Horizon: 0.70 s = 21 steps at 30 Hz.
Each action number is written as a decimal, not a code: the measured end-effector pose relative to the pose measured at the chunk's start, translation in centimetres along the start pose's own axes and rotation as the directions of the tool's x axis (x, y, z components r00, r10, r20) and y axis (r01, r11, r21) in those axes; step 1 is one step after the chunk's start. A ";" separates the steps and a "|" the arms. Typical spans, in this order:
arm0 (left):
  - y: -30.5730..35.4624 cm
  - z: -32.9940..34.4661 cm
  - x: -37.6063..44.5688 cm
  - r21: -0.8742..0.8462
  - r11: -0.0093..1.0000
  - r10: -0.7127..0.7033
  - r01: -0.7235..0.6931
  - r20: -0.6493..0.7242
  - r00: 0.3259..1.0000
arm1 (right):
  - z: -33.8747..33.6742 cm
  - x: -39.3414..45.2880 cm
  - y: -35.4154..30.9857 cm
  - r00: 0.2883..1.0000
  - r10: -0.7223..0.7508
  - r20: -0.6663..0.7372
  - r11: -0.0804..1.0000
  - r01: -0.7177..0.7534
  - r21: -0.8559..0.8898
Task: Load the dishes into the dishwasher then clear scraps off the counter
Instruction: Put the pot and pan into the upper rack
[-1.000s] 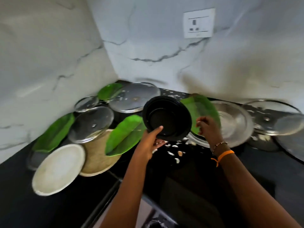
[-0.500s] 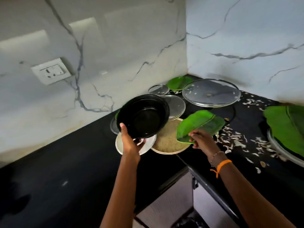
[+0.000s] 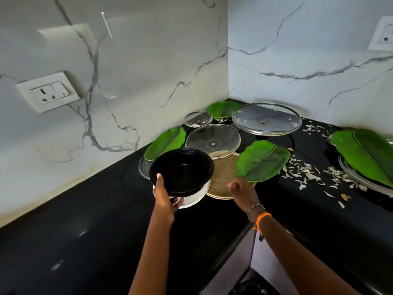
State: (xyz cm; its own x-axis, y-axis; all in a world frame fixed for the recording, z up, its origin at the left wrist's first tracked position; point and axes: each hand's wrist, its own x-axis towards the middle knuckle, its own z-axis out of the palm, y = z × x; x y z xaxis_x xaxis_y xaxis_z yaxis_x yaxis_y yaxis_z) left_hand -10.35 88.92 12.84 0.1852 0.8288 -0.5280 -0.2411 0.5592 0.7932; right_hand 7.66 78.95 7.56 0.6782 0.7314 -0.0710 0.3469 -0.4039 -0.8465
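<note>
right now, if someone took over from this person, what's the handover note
Left hand grips the black bowl by its near rim, held above the white plate.
Right hand is at the near edge of the green leaf plate, fingers curled; whether it grips it cannot be told.
Glass lids and other plates sit in the counter corner; scraps lie scattered to the right.
Done: only the bowl is lifted. Left: load all the dishes, then clear the scraps.
</note>
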 end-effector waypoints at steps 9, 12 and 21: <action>-2.1 2.0 1.4 0.131 0.987 -0.111 0.098 0.101 0.989 | -3.5 2.8 2.0 0.973 -0.231 -0.026 0.644 0.133 -0.754; -2.4 2.2 1.5 0.176 0.980 -0.118 0.094 0.135 0.984 | -4.5 2.9 2.3 0.966 -0.251 0.064 0.506 0.187 -0.842; -4.2 4.8 0.5 0.254 0.960 -0.181 0.118 0.242 0.953 | -9.1 0.7 7.9 0.973 -0.229 -0.031 0.468 0.082 -0.880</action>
State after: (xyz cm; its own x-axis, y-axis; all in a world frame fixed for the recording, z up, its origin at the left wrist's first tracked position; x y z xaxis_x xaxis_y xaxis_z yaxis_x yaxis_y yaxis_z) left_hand -4.69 86.90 10.69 0.4512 0.6837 -0.5736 0.0321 0.6298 0.7761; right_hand 16.83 71.28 5.63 0.6006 0.7871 0.1406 0.7881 -0.6125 0.0620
